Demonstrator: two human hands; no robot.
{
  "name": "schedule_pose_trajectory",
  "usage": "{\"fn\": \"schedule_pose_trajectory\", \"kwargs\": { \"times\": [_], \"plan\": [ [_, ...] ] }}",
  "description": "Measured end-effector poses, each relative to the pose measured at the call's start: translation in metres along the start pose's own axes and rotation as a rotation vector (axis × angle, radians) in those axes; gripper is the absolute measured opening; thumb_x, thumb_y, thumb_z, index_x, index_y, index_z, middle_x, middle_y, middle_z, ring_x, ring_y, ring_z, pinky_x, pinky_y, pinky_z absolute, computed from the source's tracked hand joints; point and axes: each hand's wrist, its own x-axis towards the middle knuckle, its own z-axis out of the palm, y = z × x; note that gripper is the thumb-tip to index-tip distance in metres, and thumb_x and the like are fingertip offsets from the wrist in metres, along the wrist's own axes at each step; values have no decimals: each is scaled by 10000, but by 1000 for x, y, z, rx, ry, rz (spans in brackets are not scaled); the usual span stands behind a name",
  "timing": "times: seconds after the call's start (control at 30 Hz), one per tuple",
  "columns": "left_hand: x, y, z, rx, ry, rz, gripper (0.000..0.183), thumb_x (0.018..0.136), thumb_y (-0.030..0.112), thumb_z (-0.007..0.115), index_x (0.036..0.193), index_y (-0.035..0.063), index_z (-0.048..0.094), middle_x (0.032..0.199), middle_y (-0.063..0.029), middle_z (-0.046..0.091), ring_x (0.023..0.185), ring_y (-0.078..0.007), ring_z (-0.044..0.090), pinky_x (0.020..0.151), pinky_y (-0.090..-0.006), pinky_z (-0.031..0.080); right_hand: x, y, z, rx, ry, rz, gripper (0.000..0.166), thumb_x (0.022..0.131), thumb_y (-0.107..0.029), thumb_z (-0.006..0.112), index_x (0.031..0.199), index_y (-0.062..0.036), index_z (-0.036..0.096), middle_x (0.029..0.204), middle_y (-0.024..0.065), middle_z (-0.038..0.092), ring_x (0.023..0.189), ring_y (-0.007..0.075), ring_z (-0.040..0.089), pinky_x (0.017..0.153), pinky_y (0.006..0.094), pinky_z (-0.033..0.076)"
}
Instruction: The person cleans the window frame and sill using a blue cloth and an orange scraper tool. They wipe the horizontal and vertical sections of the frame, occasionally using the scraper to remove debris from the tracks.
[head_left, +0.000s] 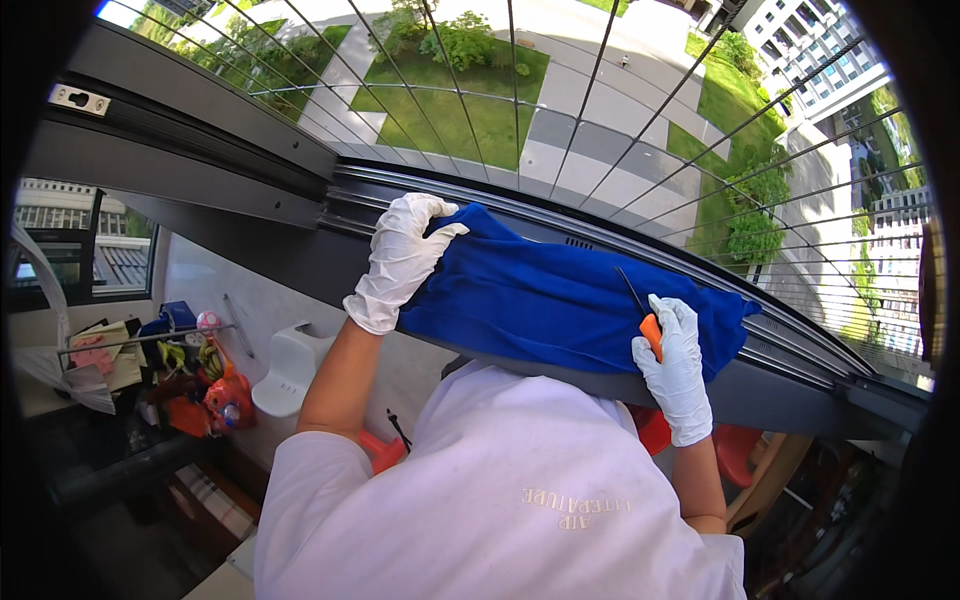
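A blue cloth (525, 292) lies spread along the dark metal sill of a window, covering part of the sliding tracks (795, 349). My left hand (409, 259), in a white glove, grips the cloth's left end between thumb and fingers. In my gloved right hand (679, 371) is a slim tool with an orange handle (651, 337). Its thin dark shaft (631, 291) points up and away over the cloth; whether the tip touches the fabric is unclear. What lies under the cloth is hidden.
Beyond the sill, thin cables (517, 112) screen the opening, high above lawns and paving. A dark sliding frame (225, 127) stands at left. Inside are a white plastic stool (289, 371), a heap of bags and cloths (187, 375), and a red seat (735, 454).
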Motion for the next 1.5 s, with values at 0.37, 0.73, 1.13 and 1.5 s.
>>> {"fn": "schedule_pose_trajectory", "kwargs": {
  "times": [0.37,0.73,1.13,1.5],
  "plan": [
    [18,4,-28,-886,-205,-443,123,880,38,716,919,81,607,912,24,632,859,-52,571,818,-191,464,-10,-32,13,177,178,-82,388,878,47,643,1249,-65,630,1020,113,663,745,231,653,681,274,536],
    [3,56,-22,-142,73,311,348,781,69,779,1095,46,629,1071,-112,685,928,-235,687,810,-285,549,31,-101,57,260,-49,-133,469,857,23,647,1311,-76,583,946,140,632,786,285,643,708,324,523],
    [-67,37,-18,-56,408,-206,824,780,194,836,1444,14,383,1293,-150,535,1141,-245,562,961,-353,488,145,-151,70,839,-187,-409,351,888,-38,669,1236,-22,622,1095,123,676,945,235,657,859,272,496],
    [-47,4,-65,-570,592,-423,515,951,94,640,1416,26,431,1009,-34,638,861,-81,594,785,-231,489,207,-229,107,1067,-112,-594,357,903,-46,653,1257,-42,610,1117,139,659,1018,255,651,888,291,490]
  ]
}}
